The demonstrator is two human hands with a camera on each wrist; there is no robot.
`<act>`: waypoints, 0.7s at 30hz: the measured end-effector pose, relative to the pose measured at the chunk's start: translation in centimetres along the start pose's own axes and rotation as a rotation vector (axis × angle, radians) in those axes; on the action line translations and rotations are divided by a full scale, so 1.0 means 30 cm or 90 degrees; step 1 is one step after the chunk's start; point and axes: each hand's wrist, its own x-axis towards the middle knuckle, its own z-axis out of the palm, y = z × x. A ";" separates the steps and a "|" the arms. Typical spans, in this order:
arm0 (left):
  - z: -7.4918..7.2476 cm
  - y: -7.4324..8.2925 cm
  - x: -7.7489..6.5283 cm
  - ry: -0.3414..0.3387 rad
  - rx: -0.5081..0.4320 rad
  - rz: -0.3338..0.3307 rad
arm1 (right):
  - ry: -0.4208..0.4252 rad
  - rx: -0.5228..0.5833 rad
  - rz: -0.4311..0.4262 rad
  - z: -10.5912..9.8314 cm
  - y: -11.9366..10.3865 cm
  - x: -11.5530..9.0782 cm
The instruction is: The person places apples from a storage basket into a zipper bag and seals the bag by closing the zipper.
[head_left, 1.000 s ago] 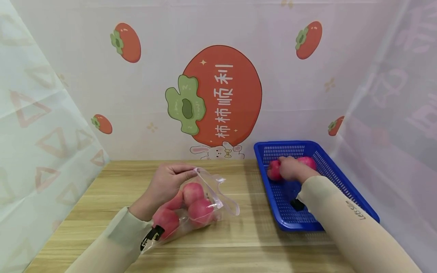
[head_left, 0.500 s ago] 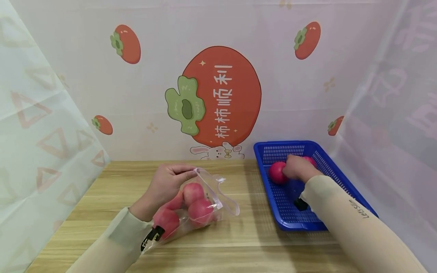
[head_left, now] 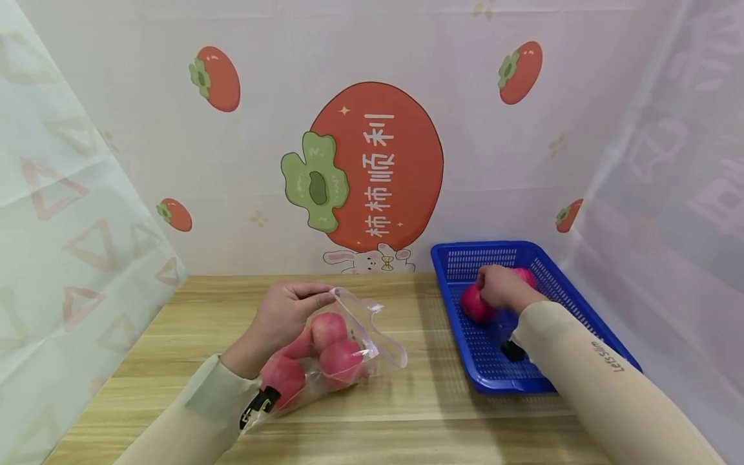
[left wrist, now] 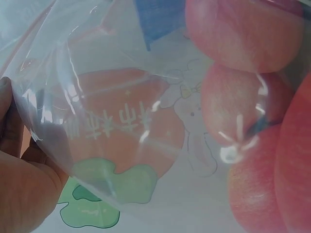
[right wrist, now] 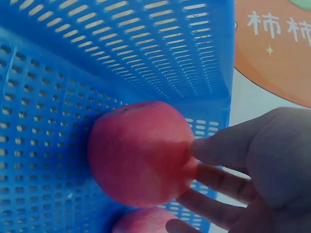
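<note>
My left hand pinches the rim of a clear plastic bag between thumb and fingers. Several red apples lie inside the bag on the table, and they show large through the film in the left wrist view. Over the blue basket, my right hand holds the side of a red apple with thumb and fingertips. This apple rests low in the basket, close to its wall. Another apple lies beside it, partly hidden by my right hand.
The basket stands at the right of the wooden table, near the side wall. A printed cloth wall with persimmon drawings rises behind the table. Each wrist carries a small black device.
My right hand has shifted the apple in the basket slightly toward me and to the right, and the apple has turned. My left hand and the bag stay in place.
</note>
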 end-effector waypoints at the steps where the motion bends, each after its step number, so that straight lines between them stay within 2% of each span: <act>1: 0.000 0.000 0.000 0.000 -0.001 0.000 | 0.002 0.002 0.002 0.001 0.003 0.001; 8: 0.004 -0.002 -0.001 -0.001 -0.006 0.008 | -0.036 -0.016 -0.032 0.007 0.011 -0.006; 14: 0.006 -0.002 -0.001 0.000 -0.006 0.013 | -0.037 -0.079 -0.132 0.006 0.004 -0.017; 17: 0.008 -0.004 0.000 0.001 -0.002 0.013 | -0.071 -0.069 -0.153 0.003 0.001 -0.018; 21: 0.011 -0.004 0.000 0.002 0.008 0.005 | -0.127 -0.016 -0.145 -0.003 -0.008 -0.024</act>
